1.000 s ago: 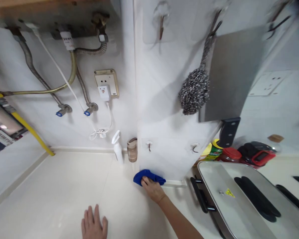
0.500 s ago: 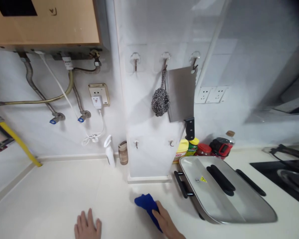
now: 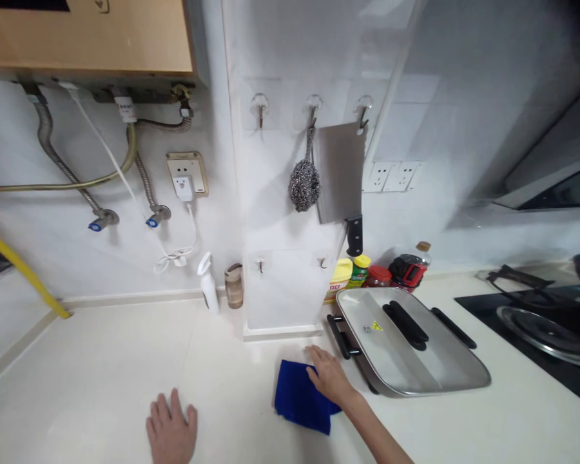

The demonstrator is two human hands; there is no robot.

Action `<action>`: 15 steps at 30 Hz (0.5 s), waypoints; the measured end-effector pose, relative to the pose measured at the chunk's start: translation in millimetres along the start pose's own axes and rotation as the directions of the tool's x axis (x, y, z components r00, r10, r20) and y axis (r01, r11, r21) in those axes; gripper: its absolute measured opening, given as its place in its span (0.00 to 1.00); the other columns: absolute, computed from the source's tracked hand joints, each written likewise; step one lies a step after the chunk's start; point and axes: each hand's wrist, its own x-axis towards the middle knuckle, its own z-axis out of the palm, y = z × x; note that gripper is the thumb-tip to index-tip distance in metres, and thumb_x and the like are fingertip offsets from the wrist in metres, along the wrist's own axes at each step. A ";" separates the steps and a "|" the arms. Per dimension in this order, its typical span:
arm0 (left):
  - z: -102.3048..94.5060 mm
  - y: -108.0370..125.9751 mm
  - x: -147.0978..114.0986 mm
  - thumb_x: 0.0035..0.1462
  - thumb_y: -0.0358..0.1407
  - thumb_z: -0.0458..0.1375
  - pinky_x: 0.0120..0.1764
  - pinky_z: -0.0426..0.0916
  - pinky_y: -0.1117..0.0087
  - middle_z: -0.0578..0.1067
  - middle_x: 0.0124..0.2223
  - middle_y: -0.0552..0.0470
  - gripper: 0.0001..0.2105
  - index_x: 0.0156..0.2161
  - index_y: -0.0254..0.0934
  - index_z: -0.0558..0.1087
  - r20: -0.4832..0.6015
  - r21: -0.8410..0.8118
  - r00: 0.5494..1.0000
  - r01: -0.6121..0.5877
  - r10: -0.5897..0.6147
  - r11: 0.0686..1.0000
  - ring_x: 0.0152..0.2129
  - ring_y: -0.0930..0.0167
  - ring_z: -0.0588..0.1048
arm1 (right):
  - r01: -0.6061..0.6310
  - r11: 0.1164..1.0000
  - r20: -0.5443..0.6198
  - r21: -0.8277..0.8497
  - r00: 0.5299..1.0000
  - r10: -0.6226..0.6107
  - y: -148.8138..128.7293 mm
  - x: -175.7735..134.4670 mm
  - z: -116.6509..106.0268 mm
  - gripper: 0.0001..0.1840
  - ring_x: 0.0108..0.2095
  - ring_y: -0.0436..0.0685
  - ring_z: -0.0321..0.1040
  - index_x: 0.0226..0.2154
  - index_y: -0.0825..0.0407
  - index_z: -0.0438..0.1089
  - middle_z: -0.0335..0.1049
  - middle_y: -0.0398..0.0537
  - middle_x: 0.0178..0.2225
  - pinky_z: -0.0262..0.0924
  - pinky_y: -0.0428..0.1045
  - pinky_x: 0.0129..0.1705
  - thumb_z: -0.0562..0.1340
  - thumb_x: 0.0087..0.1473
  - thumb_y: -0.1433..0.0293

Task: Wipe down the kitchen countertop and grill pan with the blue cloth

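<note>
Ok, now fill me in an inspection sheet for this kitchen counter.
Surface: pale countertop, a faint seam running across it.
Thing in use: blue cloth, lying spread out on the countertop.
Clutter: white bottle and brown container stand near the wall; a lidded pan sits right of the cloth, jars behind it.
Grip: left hand open, fingers spread, on the countertop; right hand open, partly over the cloth.
Cables: white cord, bundled below a plug in the wall socket.
Surroundings: steel scourer and cleaver hang on hooks; black hob at far right.
</note>
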 end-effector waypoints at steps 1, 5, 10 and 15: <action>-0.5 0.3 -0.2 0.63 0.43 0.41 0.64 0.47 0.47 0.56 0.66 0.27 0.30 0.64 0.25 0.61 0.008 -0.002 1.000 0.002 -0.002 1.000 0.66 0.49 0.49 | -0.003 0.999 -0.010 -0.032 1.000 0.002 -1.4 -6.7 13.4 0.31 0.64 0.70 0.50 0.64 0.53 0.57 0.54 0.61 0.65 0.47 0.67 0.64 0.49 0.59 0.64; -2.8 2.0 -1.0 0.64 0.43 0.39 0.64 0.47 0.46 0.57 0.66 0.25 0.31 0.63 0.23 0.61 -0.026 0.002 1.000 -0.018 0.018 1.000 0.67 0.48 0.48 | 0.051 0.969 -0.044 -0.241 0.997 -0.064 -13.6 -47.9 87.0 0.35 0.68 0.75 0.36 0.67 0.43 0.50 0.45 0.50 0.69 0.35 0.76 0.65 0.53 0.59 0.58; -4.0 2.6 -0.7 0.64 0.44 0.36 0.63 0.48 0.44 0.58 0.65 0.24 0.32 0.63 0.22 0.61 -0.051 0.002 0.997 -0.060 0.060 0.998 0.66 0.47 0.48 | 0.116 0.931 -0.150 -0.345 0.973 -0.177 -9.1 -66.3 133.8 0.44 0.69 0.77 0.26 0.70 0.43 0.34 0.31 0.50 0.71 0.21 0.77 0.65 0.55 0.58 0.57; -0.9 2.5 1.2 0.63 0.44 0.37 0.63 0.49 0.44 0.57 0.66 0.26 0.31 0.64 0.24 0.60 -0.014 -0.011 1.000 -0.017 0.017 1.000 0.68 0.49 0.45 | 0.142 0.928 -0.086 -0.345 0.980 -0.182 9.7 -27.2 97.1 0.45 0.69 0.75 0.28 0.69 0.42 0.37 0.28 0.51 0.71 0.23 0.75 0.66 0.58 0.56 0.56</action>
